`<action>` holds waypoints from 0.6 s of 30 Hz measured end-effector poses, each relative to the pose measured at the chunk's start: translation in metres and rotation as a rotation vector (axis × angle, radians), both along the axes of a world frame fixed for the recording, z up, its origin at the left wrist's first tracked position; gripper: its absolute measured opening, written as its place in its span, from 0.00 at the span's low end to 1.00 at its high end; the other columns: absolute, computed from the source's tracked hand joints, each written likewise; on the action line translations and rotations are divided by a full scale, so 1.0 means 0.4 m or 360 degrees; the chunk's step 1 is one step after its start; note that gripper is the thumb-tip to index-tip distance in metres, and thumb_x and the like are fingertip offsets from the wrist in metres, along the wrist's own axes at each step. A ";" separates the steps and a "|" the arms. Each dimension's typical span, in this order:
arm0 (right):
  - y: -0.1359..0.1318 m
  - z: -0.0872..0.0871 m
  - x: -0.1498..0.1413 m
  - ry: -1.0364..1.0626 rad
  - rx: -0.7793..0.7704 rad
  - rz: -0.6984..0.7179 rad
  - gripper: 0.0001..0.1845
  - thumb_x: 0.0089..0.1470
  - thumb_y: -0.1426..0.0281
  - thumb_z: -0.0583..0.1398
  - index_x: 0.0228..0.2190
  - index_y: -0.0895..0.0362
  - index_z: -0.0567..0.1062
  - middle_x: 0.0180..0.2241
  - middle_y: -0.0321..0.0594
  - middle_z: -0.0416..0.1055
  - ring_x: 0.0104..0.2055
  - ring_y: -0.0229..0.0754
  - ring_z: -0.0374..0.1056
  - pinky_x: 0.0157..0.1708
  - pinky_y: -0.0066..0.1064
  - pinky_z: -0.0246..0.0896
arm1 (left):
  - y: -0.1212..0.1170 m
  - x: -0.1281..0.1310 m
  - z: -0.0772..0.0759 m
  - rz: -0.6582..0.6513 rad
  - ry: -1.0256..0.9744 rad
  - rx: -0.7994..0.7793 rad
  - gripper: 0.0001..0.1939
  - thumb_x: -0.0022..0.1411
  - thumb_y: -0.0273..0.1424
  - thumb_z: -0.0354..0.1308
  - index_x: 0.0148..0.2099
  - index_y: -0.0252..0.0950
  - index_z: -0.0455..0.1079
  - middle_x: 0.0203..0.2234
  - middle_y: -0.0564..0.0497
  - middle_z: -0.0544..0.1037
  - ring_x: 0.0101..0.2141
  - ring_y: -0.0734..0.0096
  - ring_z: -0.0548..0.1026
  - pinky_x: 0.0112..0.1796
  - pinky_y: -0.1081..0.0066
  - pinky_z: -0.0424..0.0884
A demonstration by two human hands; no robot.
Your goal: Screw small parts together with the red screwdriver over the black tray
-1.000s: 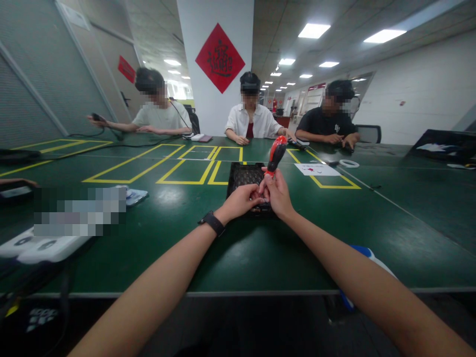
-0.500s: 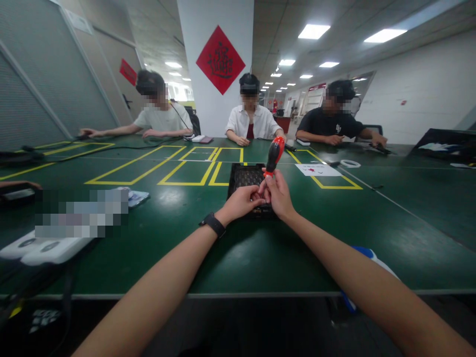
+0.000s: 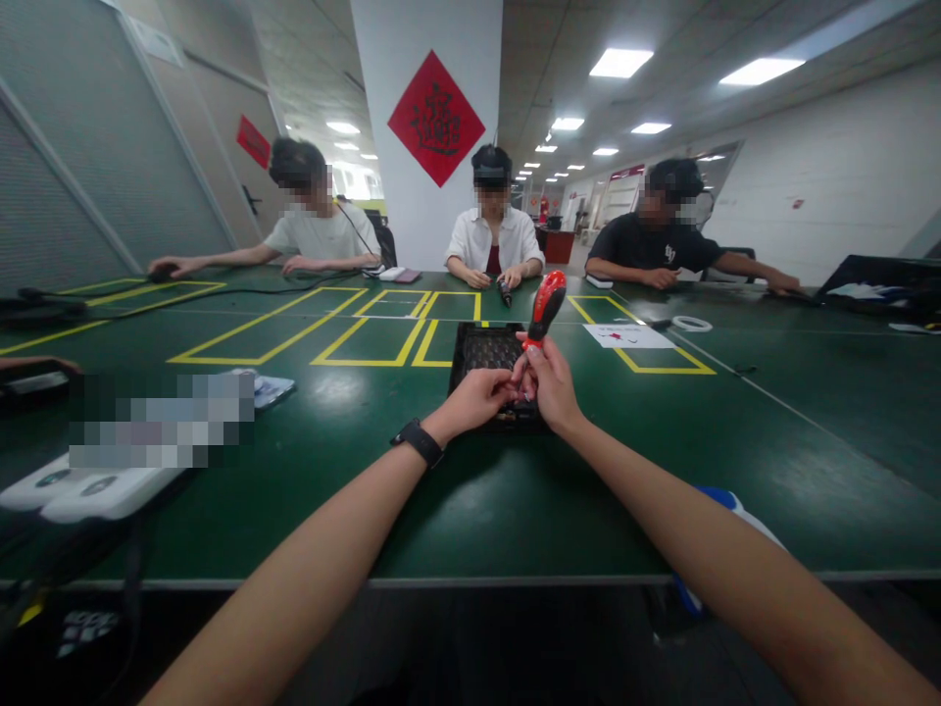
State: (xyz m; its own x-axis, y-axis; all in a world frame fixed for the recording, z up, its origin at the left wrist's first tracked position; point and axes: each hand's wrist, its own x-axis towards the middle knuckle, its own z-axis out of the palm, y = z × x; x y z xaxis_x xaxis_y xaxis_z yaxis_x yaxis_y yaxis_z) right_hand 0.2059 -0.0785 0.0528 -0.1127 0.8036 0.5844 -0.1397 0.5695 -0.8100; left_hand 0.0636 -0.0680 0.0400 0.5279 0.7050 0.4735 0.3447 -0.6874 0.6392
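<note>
A red and black screwdriver stands nearly upright, handle up and leaning slightly right. My right hand is closed around its lower part, just below the handle. My left hand, with a black band on the wrist, meets the right one. Its fingertips are pinched together near the screwdriver's lower end; whatever they hold is too small or hidden to make out. Under both hands lies a black tray-like case with a textured inside, partly covered by my fingers. The screwdriver's tip is hidden.
The green table carries yellow tape outlines. At right lie a white paper sheet and a white ring. White devices stand at left, a blue and white object by my right forearm. Three people sit across, one holding a dark tool.
The screwdriver handle tilts slightly more to the right; my hands stay almost in place. Across the table, the middle person's hand has come inward with a dark tool, and the right person's arm reaches farther right.
</note>
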 end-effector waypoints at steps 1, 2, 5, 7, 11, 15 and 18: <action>-0.002 0.001 -0.001 -0.0001 0.0014 -0.0024 0.19 0.56 0.58 0.50 0.44 0.56 0.63 0.21 0.30 0.65 0.13 0.26 0.51 0.13 0.21 0.46 | -0.001 0.000 0.001 0.0043 0.0004 0.0008 0.08 0.56 0.31 0.53 0.34 0.31 0.70 0.27 0.51 0.74 0.28 0.74 0.70 0.31 0.75 0.64; -0.004 0.002 -0.002 -0.0005 0.0024 -0.0046 0.19 0.56 0.57 0.50 0.44 0.56 0.63 0.21 0.30 0.65 0.13 0.26 0.51 0.13 0.21 0.46 | -0.002 0.000 0.001 0.0098 0.0013 0.0018 0.09 0.55 0.33 0.55 0.33 0.31 0.69 0.25 0.51 0.74 0.26 0.75 0.69 0.30 0.76 0.64; -0.009 0.005 -0.003 -0.0018 0.0029 -0.0071 0.19 0.56 0.57 0.51 0.44 0.56 0.63 0.20 0.29 0.65 0.14 0.27 0.52 0.13 0.20 0.44 | -0.004 0.000 0.004 0.0211 0.0056 0.0036 0.12 0.52 0.37 0.58 0.31 0.31 0.68 0.22 0.53 0.71 0.23 0.77 0.66 0.26 0.76 0.61; -0.008 0.006 -0.003 -0.0014 0.0024 -0.0057 0.19 0.56 0.57 0.51 0.44 0.56 0.62 0.20 0.29 0.65 0.13 0.27 0.52 0.12 0.20 0.44 | -0.005 0.000 0.005 0.0206 0.0078 0.0038 0.12 0.52 0.37 0.58 0.30 0.31 0.68 0.21 0.53 0.71 0.23 0.77 0.65 0.26 0.76 0.61; -0.001 0.003 0.001 0.0017 0.0001 -0.0011 0.19 0.56 0.56 0.49 0.44 0.55 0.62 0.20 0.29 0.65 0.13 0.26 0.51 0.12 0.20 0.44 | -0.003 -0.001 0.005 0.0093 0.0076 0.0056 0.08 0.56 0.31 0.54 0.32 0.30 0.70 0.23 0.52 0.73 0.25 0.76 0.68 0.29 0.76 0.62; 0.003 0.001 0.003 0.0017 -0.0032 0.0052 0.20 0.56 0.56 0.50 0.44 0.56 0.63 0.21 0.30 0.66 0.13 0.26 0.51 0.12 0.20 0.47 | -0.001 -0.001 0.003 -0.0037 0.0012 0.0032 0.09 0.57 0.27 0.50 0.35 0.31 0.71 0.28 0.50 0.75 0.29 0.74 0.71 0.33 0.75 0.64; 0.000 0.002 0.003 0.0006 -0.0003 0.0017 0.19 0.55 0.56 0.51 0.43 0.56 0.63 0.21 0.30 0.66 0.13 0.26 0.50 0.12 0.20 0.44 | -0.005 0.001 0.004 -0.0029 -0.0028 -0.0010 0.08 0.56 0.30 0.53 0.35 0.31 0.70 0.26 0.50 0.74 0.28 0.74 0.70 0.32 0.75 0.65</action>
